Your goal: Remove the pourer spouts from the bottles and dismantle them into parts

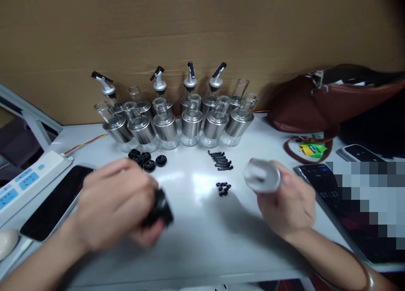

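Observation:
My left hand (117,206) is closed round a black plastic piece (162,208), blurred, its exact kind hard to make out. On the right, my right hand (289,198) grips a silver pourer top (262,176) with its rounded face toward me. The two hands are apart, above the white table. Between them lie a row of thin black levers (220,161) and a cluster of tiny black plugs (223,189). Several round black stoppers (147,160) sit just beyond my left hand.
Behind stand several glass bottles with steel bands (166,130), some topped with pourers (190,77). A power strip (31,181) and a phone (57,202) lie left. A brown bag (335,101) and another phone (338,210) are right. Cardboard (190,25) backs the table (196,244).

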`<state>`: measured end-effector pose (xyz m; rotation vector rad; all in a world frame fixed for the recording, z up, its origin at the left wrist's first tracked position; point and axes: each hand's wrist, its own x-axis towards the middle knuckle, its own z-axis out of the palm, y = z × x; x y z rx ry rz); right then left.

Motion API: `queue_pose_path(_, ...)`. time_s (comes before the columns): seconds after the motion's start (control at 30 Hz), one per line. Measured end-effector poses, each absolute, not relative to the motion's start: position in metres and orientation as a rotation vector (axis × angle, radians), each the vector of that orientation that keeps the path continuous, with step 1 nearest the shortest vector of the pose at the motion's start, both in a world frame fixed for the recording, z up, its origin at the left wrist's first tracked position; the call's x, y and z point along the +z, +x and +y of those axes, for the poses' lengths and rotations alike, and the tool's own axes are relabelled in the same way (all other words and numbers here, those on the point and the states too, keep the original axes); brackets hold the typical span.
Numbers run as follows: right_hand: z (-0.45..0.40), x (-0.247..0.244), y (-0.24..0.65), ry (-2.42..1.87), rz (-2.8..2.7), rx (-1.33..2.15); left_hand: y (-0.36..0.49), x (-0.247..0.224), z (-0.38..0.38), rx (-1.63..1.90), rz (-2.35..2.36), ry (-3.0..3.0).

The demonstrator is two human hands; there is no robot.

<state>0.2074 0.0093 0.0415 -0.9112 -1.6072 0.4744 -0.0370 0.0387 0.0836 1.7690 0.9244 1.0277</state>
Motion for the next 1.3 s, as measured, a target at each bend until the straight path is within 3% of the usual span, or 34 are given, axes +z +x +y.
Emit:
queue_pose_path(0.17, 0.018, 0.040, 0.203, -0.924, -1.764, 0.419, -0.043, 0.084, 0.089, 0.399, 1.338, 2.956)
queue_pose_path(0.27, 0.018, 0.036, 0.198, -0.913, -1.847, 0.430, -0.046, 0.072, 0.099, -0.116, 1.430, 3.131)
queue_pose_path(0.33, 0.018, 0.033, 0.196, -0.935, -1.872, 0.524, -0.049, 0.068, 0.101, -0.237, 1.483, 3.123)
queue_pose_path(0.83, 0.008, 0.033, 0.186, -0.835, -2.394, 1.325, -0.054, 0.048, 0.113, -0.185, 1.326, 3.102)
queue_pose_path(1.3, 0.005, 0.040, 0.182, -0.773, -2.472, 1.329, -0.052, 0.044, 0.107, -0.130, 1.473, 3.228)
